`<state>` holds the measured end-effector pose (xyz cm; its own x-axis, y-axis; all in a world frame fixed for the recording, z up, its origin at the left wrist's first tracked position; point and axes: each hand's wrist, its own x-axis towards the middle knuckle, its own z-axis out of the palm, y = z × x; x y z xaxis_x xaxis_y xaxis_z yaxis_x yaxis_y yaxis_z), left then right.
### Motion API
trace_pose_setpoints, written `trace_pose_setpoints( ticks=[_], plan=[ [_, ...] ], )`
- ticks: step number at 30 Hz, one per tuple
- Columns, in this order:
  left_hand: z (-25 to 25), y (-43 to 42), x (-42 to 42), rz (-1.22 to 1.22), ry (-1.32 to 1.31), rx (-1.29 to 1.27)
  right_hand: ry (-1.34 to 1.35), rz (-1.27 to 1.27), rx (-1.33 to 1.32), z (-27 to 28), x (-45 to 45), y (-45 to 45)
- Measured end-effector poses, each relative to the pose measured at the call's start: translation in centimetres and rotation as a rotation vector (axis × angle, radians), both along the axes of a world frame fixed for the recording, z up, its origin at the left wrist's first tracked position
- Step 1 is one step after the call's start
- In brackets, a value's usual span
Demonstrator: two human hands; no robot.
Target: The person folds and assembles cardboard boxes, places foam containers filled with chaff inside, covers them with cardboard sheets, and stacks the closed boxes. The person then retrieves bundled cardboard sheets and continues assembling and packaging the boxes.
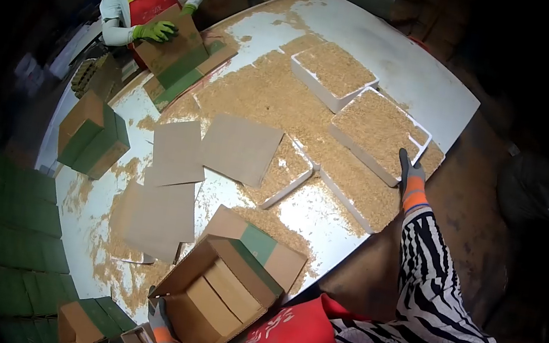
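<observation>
My right hand point(412, 176), in a grey and orange glove, grips the near right corner of a white foam box point(364, 155) filled with sawdust-like material. My left hand point(163, 334), in a matching glove, grips the left side of an open, tilted cardboard box point(217, 294) close to my body. That box shows bare brown cardboard inside. Part of the left hand's fingers is hidden by the box wall. Beyond the right hand stands another filled white box point(331, 98). Two more filled boxes lie nearer, including one point(355, 201) at the table edge.
A co-worker point(154, 4) in a red apron and green gloves handles a cardboard box point(176, 47) across the white table point(437, 82). Flat cardboard sheets point(164, 219) lie at the middle left. A closed green-and-brown carton point(93, 137) and stacked green cartons point(16, 239) are at left.
</observation>
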<state>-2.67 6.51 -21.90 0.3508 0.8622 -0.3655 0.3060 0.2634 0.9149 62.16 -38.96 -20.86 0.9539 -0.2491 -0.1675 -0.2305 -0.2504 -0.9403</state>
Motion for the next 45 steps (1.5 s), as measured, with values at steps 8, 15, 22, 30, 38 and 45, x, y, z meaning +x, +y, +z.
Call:
trace_pose_setpoints(
  ticks=[8,15,22,30,38,45],
  plan=[
    [2.6,-0.9,2.6,0.160,-0.018,-0.039,-0.160,0.019,0.696,1.0,-2.7,4.0],
    [6.4,-4.3,6.0,0.201,-0.004,0.010,-0.542,0.837,0.132,10.1,-15.8,5.0],
    [4.5,-4.1,5.7,0.176,-0.377,-0.275,-0.114,1.185,0.362,18.7,-29.0,12.7],
    [5.9,-4.4,4.3,0.092,-0.437,-0.286,0.163,1.178,0.475,21.7,-34.7,16.8],
    [4.7,-4.8,5.3,0.192,-0.370,-0.130,0.109,1.288,0.255,16.7,-36.2,19.6],
    [5.0,-4.1,3.3,0.040,-0.022,0.276,-0.442,1.802,-1.271,17.2,-33.7,24.1]
  ],
)
